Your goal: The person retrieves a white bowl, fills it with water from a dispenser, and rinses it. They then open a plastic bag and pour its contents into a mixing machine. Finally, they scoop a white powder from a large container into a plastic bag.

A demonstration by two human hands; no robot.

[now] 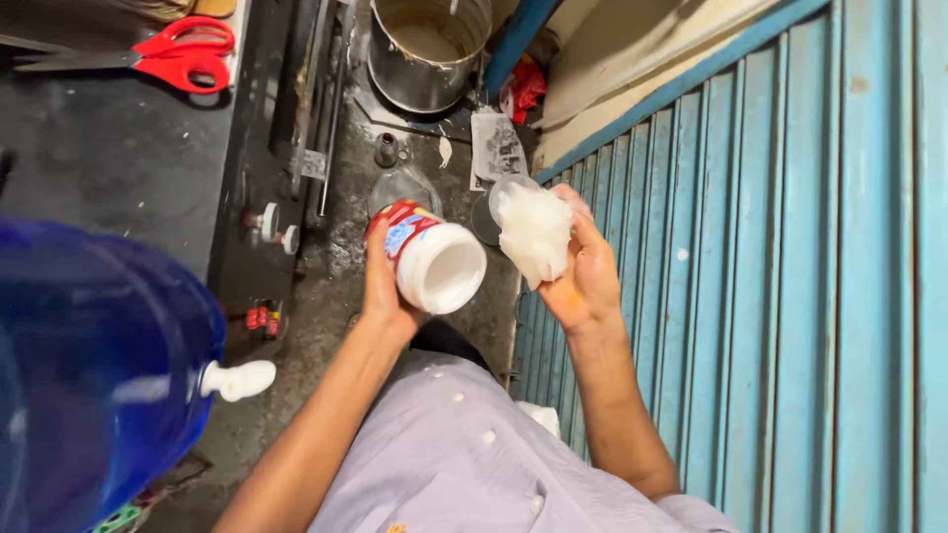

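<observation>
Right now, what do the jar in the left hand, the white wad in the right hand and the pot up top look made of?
Jar: probably plastic, with a smooth white base and a glossy red printed wrap. Wad: crinkled, translucent white, likely thin plastic film, though that is unsure. Pot: metal, with a dull grey sheen and a thin rim.

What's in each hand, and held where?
Left hand wraps the side of a white jar, open end toward camera. Right hand cups a white crumpled wad from beneath.
</observation>
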